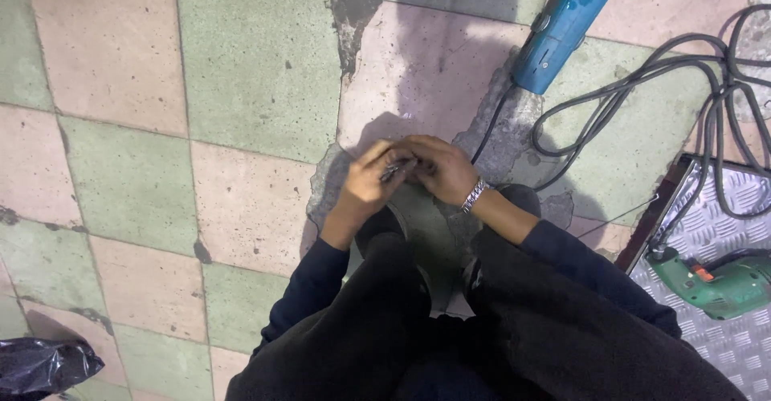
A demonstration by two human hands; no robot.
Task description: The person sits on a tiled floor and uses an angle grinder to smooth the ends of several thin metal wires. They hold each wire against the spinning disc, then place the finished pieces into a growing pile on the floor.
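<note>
A small dark metal piece (399, 168) sits at the centre of the frame, pinched between both hands above the cracked pink-and-green tiled floor (241, 80), seemingly so the fingers can work on it up close. The left hand (368, 183) and right hand (442, 168) curl tightly around it, fingertips meeting. A blue power tool (562, 24) with black cable (642, 88) lies upper right, a green drill (723, 284) lower right.

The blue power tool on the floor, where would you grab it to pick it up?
Probably around the blue power tool's long round body, coming down from above. It lies flat on the tiled floor, tilted, with its black cable leaving the lower end, so stay above that end. Its top runs out of view.
</note>
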